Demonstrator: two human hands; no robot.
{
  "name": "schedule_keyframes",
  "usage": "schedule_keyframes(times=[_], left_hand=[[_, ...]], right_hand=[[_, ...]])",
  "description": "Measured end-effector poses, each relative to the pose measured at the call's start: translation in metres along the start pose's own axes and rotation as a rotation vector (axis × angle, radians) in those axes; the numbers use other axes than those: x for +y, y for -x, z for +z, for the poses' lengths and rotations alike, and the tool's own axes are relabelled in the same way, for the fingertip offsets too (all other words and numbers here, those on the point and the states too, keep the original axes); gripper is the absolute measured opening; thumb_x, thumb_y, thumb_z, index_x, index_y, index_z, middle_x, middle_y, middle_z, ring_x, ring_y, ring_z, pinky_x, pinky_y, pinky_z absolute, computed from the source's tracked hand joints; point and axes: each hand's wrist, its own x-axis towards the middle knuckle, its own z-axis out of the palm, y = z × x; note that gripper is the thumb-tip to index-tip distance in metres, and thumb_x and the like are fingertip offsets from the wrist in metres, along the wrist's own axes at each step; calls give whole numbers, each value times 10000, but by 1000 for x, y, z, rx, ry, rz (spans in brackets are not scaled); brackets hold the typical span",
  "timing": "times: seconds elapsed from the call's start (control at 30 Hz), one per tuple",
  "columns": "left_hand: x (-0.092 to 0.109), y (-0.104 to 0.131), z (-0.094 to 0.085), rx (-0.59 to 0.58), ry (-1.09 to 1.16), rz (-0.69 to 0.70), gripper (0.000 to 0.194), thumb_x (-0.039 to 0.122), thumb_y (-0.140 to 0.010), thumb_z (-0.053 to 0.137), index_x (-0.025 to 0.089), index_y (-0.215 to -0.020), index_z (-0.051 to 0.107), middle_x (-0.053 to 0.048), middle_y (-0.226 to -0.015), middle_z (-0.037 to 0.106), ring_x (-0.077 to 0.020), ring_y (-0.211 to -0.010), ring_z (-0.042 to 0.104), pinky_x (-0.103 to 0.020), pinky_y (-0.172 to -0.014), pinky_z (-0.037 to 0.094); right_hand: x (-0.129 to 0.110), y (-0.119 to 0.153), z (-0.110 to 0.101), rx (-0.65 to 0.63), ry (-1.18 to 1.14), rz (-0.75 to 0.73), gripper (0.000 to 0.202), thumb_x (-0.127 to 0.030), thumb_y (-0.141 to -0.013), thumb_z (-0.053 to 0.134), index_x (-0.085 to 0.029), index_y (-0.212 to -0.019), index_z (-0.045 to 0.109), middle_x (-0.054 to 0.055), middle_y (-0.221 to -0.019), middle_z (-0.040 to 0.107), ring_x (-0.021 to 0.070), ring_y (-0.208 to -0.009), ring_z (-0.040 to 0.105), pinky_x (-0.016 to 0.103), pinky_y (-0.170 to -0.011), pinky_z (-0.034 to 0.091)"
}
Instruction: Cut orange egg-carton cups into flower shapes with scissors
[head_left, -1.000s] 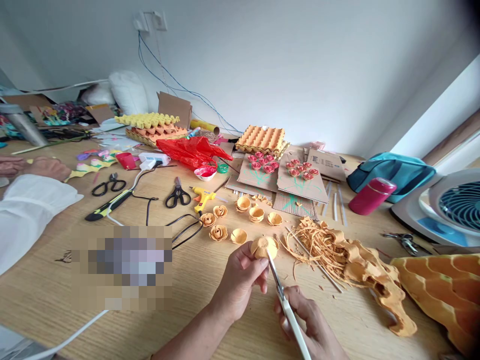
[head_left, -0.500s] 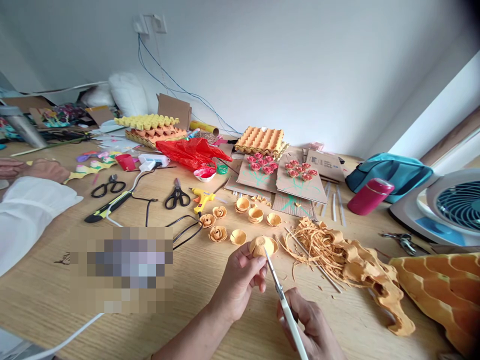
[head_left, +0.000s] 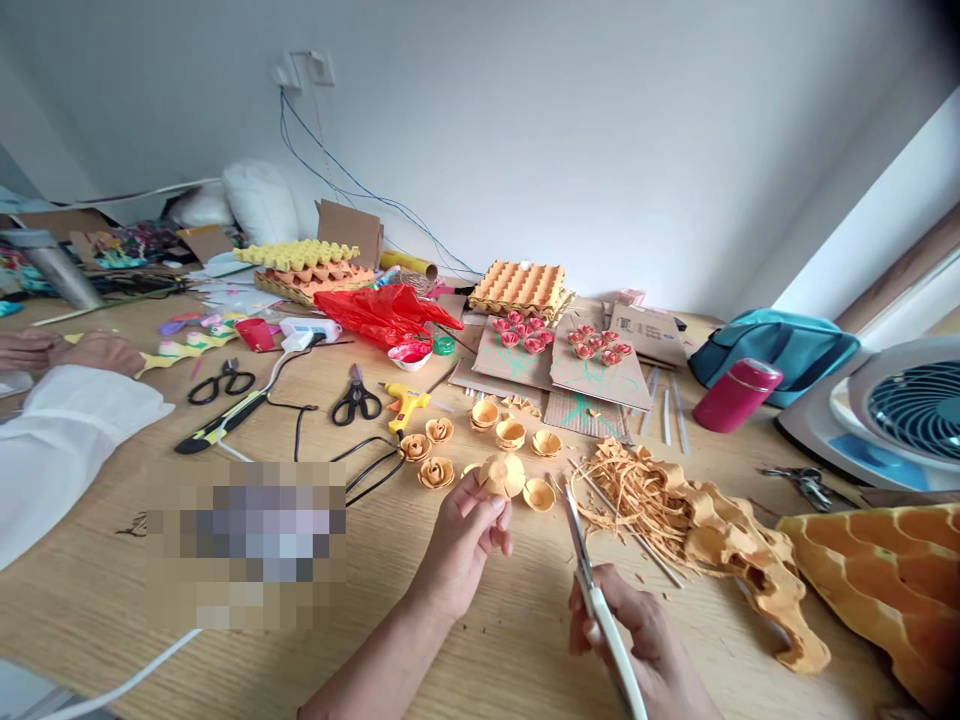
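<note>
An orange carton cup [head_left: 502, 475] is pinched by its edge in my left hand [head_left: 461, 540], its base turned toward me. My right hand [head_left: 634, 630] grips white-handled scissors [head_left: 606, 620], whose blades point up and away, apart from the cup. Just beyond my left hand, several orange cups stand on the table, among them one [head_left: 538, 494] beside the held cup. Rolled orange roses [head_left: 436, 472] lie to their left. Thin orange offcuts [head_left: 637, 490] are heaped right of the scissors.
A yellow glue gun [head_left: 406, 405], black scissors [head_left: 356, 398] and cables lie left of the cups. Cardboard with red flowers [head_left: 600, 365] is behind. A pink bottle [head_left: 739, 395], fan [head_left: 911, 400] and orange egg tray [head_left: 885, 590] stand right. Another person's hands [head_left: 97, 355] are at far left.
My left hand has moved slightly left and up with the cup. My right hand has drawn the scissors away to the right, so the blades no longer meet the cup.
</note>
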Motion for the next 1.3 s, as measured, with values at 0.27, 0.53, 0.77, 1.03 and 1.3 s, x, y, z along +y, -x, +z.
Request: schedule_keyframes(times=[0.27,0.53,0.77,1.03,1.3], left_hand=[[3,-12,-14,133,-208,102,288,351,-691,818,161,-783,621,49,-653,500,-63,-561,411,-158,-457,412],[15,-34,-40,285,-491,422,289,417,-728,750,172,-858,671,2,-737,612,-106,-611,517,-191,-474,428],[7,-32,-43,130,-1156,715,109,258,-863,624,189,-781,641,-11,-796,614,-117,-670,557,-216,-567,447],[-9,-32,-40,-54,-1672,835,91,153,-856,646,206,-783,653,-44,-891,599,-208,-893,549,-328,-799,459],[-22,-35,-25,-67,-1837,798,119,196,-859,662,219,-744,682,-46,-871,613,-230,-857,509,-374,-751,397]], right_hand=[[2,-6,-4,211,271,41,309,-435,-950,488,-224,-724,485,31,-726,598,203,-701,527,321,-656,424],[9,-8,-7,243,501,-58,190,-300,-962,481,-235,-796,415,-25,-687,543,174,-618,496,341,-699,387],[8,-9,-11,329,531,-66,209,-288,-954,508,-240,-782,398,-30,-689,539,176,-637,491,343,-731,371],[6,-10,-11,346,557,-104,199,-293,-944,515,-236,-778,422,-33,-668,546,166,-616,493,325,-708,369],[9,-10,-7,315,584,-143,188,-291,-932,530,-241,-777,435,-39,-637,561,163,-593,498,304,-688,382]])
